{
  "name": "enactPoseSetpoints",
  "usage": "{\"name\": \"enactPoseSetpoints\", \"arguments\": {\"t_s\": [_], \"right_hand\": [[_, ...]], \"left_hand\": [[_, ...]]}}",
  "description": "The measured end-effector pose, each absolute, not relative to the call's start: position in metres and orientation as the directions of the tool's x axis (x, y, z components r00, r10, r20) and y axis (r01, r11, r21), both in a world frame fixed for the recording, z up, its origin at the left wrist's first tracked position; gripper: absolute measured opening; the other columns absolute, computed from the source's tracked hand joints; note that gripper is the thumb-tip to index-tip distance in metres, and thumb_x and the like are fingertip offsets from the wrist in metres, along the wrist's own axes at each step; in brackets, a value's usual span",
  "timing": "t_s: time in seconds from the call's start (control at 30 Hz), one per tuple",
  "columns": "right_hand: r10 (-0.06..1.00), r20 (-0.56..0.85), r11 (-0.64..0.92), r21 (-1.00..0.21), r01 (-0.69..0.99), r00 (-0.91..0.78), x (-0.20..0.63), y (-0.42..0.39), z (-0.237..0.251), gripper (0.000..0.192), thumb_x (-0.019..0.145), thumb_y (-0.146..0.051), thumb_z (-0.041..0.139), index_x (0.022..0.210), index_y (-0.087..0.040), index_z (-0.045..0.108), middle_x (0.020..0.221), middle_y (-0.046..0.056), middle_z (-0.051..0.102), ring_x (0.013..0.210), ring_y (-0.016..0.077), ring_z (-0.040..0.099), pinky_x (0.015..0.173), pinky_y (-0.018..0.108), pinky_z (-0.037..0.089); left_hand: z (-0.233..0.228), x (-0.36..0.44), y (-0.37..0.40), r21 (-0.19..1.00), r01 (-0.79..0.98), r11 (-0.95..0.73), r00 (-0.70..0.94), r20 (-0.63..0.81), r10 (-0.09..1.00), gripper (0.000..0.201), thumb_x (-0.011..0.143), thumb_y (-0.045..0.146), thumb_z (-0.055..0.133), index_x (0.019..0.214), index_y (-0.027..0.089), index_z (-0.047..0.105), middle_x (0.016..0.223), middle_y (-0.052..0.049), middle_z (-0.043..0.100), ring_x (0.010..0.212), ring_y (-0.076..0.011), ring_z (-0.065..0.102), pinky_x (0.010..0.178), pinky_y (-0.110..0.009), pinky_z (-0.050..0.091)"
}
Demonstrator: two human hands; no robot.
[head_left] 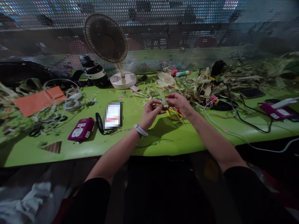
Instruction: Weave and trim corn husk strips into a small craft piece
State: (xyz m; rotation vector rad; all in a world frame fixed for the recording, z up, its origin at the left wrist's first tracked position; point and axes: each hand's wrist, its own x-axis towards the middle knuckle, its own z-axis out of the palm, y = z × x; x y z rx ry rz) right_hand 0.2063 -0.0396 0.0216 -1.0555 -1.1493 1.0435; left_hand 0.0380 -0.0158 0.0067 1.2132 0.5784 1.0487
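Observation:
Over the middle of the green table [163, 140], my left hand [150, 112] and my right hand [178, 102] hold a pale strip of dried corn husk [163, 100] between them. Both pinch it with the fingertips, one at each end. A white band sits on my left wrist. Yellow-handled scissors [174, 114] lie on the table just under my right hand. A pile of dried husks [201, 85] spreads behind and to the right of my hands.
A phone [113, 115] and a magenta device [81, 129] lie left of my hands. A small desk fan [109, 43] and a dark bottle [94, 71] stand at the back. Cables [247, 121], another phone [252, 92] and a second magenta device [277, 112] lie to the right. Orange paper [38, 100] is far left.

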Motion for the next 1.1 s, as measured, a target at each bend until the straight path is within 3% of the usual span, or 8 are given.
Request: {"name": "enactPoseSetpoints", "arguments": {"t_s": [0.2,0.47,0.67,0.77,0.93,1.1], "right_hand": [[0.959,0.255,0.246,-0.966,0.079,0.126,0.201,-0.04,0.017,0.039,0.056,-0.047,0.086,0.069,-0.019,0.062,0.064,-0.003,0.062,0.06,0.0105,0.055,0.062,0.028,0.051],[0.964,0.191,0.195,-0.981,-0.004,0.186,0.212,-0.038,0.024,0.038,0.055,-0.045,0.087,0.071,-0.02,0.064,0.066,-0.003,0.064,0.061,0.01,0.057,0.062,0.027,0.052],[0.978,0.2,0.196,-0.978,0.068,0.054,0.204,-0.039,0.018,0.039,0.056,-0.046,0.087,0.072,-0.019,0.064,0.067,-0.002,0.063,0.064,0.0116,0.058,0.066,0.03,0.053],[0.966,0.23,0.216,-0.969,0.117,0.117,0.208,-0.037,0.016,0.037,0.056,-0.045,0.087,0.068,-0.019,0.063,0.064,-0.003,0.062,0.06,0.0111,0.055,0.062,0.029,0.051],[0.95,0.231,0.225,-0.973,0.053,0.21,0.214,-0.036,0.02,0.039,0.056,-0.046,0.087,0.071,-0.02,0.062,0.065,-0.003,0.062,0.06,0.0103,0.055,0.061,0.027,0.05],[0.972,0.219,0.21,-0.973,0.101,0.088,0.207,-0.038,0.016,0.038,0.057,-0.043,0.087,0.075,-0.019,0.064,0.071,-0.001,0.066,0.066,0.0126,0.06,0.065,0.029,0.052]], "left_hand": [[0.002,0.04,-0.013,0.953,-0.303,-0.01,0.444,0.151,0.883,0.033,0.068,0.03,0.078,0.083,0.018,0.052,0.064,0.002,0.069,0.065,-0.0139,0.073,0.068,-0.026,0.057],[0.001,0.04,-0.011,0.954,-0.301,-0.003,0.434,0.14,0.89,0.031,0.069,0.029,0.076,0.085,0.019,0.052,0.066,0.0,0.07,0.066,-0.0153,0.073,0.067,-0.027,0.057],[0.002,0.04,-0.013,0.964,-0.263,-0.022,0.433,0.138,0.891,0.029,0.07,0.028,0.075,0.084,0.019,0.051,0.066,0.0,0.069,0.068,-0.0168,0.073,0.071,-0.03,0.058],[0.003,0.04,-0.012,0.971,-0.239,-0.012,0.437,0.119,0.891,0.028,0.071,0.028,0.074,0.084,0.019,0.051,0.067,-0.001,0.07,0.07,-0.0176,0.074,0.072,-0.031,0.058],[0.004,0.04,-0.011,0.962,-0.274,-0.008,0.401,0.122,0.908,0.029,0.071,0.028,0.075,0.085,0.019,0.051,0.066,0.0,0.069,0.069,-0.0164,0.074,0.07,-0.029,0.058],[0.004,0.04,-0.012,0.947,-0.317,-0.049,0.38,0.174,0.908,0.027,0.071,0.027,0.075,0.083,0.02,0.052,0.064,0.004,0.066,0.066,-0.0121,0.071,0.07,-0.026,0.059]]}}
